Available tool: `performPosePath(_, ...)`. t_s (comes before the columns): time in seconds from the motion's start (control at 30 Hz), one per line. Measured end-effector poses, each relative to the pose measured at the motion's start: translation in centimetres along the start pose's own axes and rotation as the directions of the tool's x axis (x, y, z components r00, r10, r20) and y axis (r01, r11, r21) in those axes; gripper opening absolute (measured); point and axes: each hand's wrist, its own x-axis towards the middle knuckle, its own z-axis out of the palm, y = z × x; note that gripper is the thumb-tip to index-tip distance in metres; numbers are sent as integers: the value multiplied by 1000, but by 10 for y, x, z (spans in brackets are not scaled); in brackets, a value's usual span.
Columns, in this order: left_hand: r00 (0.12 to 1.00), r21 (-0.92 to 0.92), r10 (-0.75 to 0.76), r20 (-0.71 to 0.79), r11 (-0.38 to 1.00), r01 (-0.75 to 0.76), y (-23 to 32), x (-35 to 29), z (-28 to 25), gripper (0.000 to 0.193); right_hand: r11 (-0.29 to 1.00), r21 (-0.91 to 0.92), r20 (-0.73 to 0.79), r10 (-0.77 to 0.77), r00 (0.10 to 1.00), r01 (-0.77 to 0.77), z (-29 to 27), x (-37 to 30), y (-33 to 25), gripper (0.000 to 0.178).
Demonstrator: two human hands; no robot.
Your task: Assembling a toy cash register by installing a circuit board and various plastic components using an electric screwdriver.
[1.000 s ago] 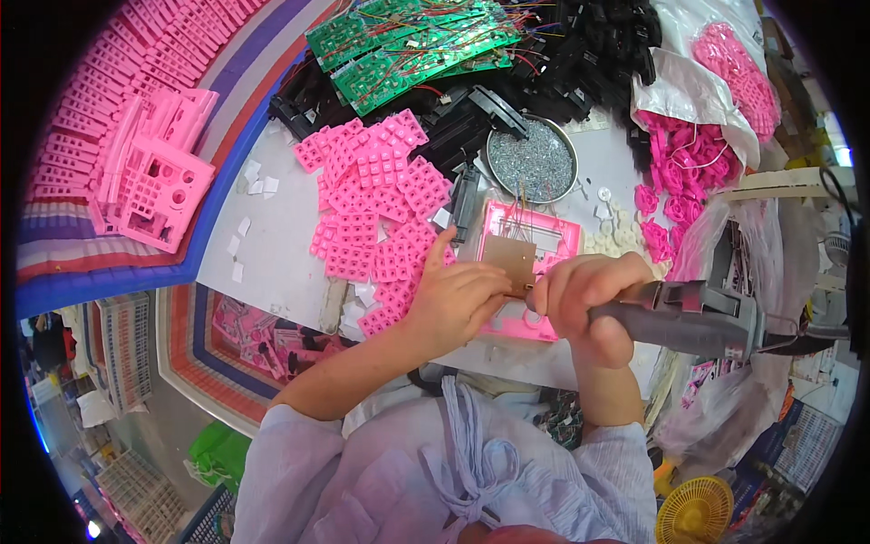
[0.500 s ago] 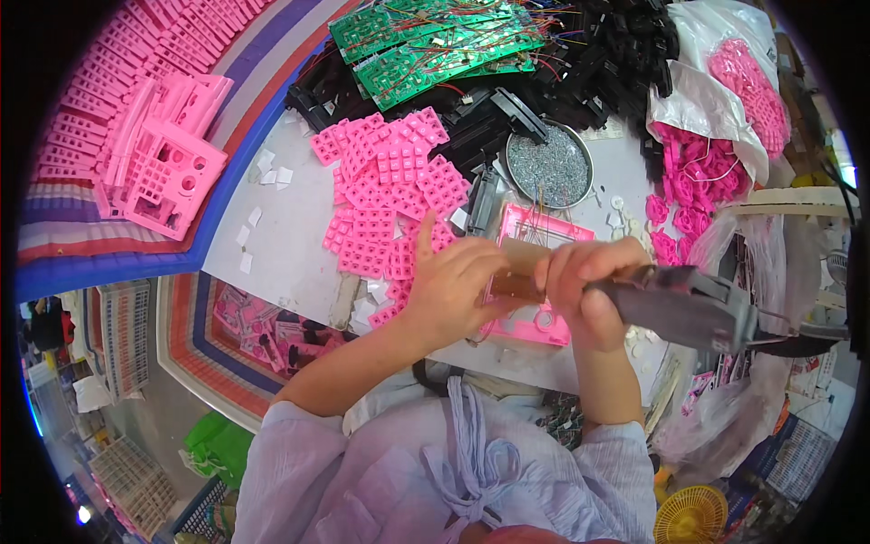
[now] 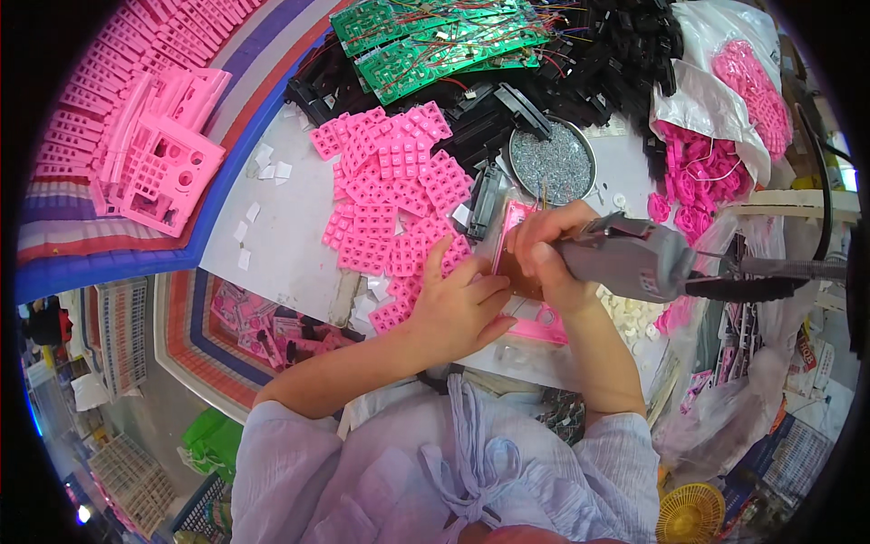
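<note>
My right hand [image 3: 555, 249] is wrapped round a grey electric screwdriver [image 3: 634, 258], its body pointing right and its tip end hidden behind my fingers. Under that hand lies a pink plastic housing [image 3: 546, 328], with a brown board [image 3: 521, 279] inside it, partly covered by my fingers. At the housing's left edge is my left hand [image 3: 458, 308], fingers apart and thumb stretched toward the housing. Beside its raised index finger lies a heap of pink keypads [image 3: 390, 190]. A round metal dish of small screws [image 3: 551, 163] stands just beyond my right hand.
Green circuit boards [image 3: 444, 45] with wires lie at the back, next to a pile of black plastic parts [image 3: 607, 63]. A white bag [image 3: 711, 109] holds pink pieces at the back right. Pink housings [image 3: 168, 172] stand stacked at the left. Small white pieces [image 3: 625, 313] lie scattered at the right.
My right hand and the screwdriver have moved up and left over the housing. My left hand has shifted slightly down, with its fingers more spread.
</note>
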Motion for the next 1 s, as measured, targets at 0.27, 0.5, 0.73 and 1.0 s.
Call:
performPosePath(0.27, 999, -45, -7, 42, 999, 8, 1, 3, -6, 35, 990, -66, 90, 129, 988, -123, -5, 3, -1, 23)
performPosePath(0.5, 967, -147, -245, 74, 956, 254, 18, -43, -11, 52, 990, -50, -117, -138, 984, 132, -48, 6, -48, 56)
performPosePath(0.73, 954, -21, -289, 74, 956, 291, 13, -28, -31, 35, 677, -687, -188, 187, 964, -265, -51, -65, -67, 53)
performPosePath(1.0, 951, 40, -43, 306, 999, 32, 34, 15, -10, 20, 683, -681, -178, 196, 964, -264, -51, -83, -69, 28)
